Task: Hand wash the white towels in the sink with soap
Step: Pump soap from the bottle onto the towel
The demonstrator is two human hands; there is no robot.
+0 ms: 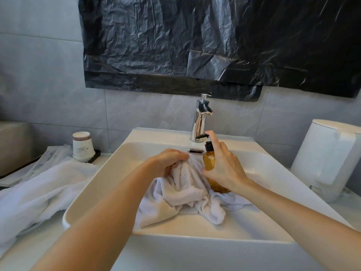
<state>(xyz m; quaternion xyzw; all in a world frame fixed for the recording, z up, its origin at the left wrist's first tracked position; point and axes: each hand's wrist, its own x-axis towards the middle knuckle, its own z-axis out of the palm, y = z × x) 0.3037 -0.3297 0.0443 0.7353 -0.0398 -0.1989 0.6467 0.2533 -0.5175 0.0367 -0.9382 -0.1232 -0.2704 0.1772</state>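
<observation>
The sink [273,173] is a wide white basin with bare room along its left wall, right slope and front floor. A crumpled white towel [183,188] fills its middle and hides the drain. The left hand [168,161] curls over the towel's bunched top and grips it, just in front of the overflow slot. The right hand [224,165] wraps round an amber soap bottle [209,160] that stands touching the towel's right side, with the forefinger raised onto the black pump head. The bottle's base is hidden behind the wrist and cloth, and how full it is is hard to judge.

A second towel [39,194] lies on the worktop [48,249] at left, its edge against the sink's left rim and its near end cut off by the frame. Behind it, stacked paper cups [82,146] stand upside down. The tap [201,118] rises just behind the bottle. A white container [328,159] at right is cropped by the edge. Black plastic sheet [195,36] covers the wall above.
</observation>
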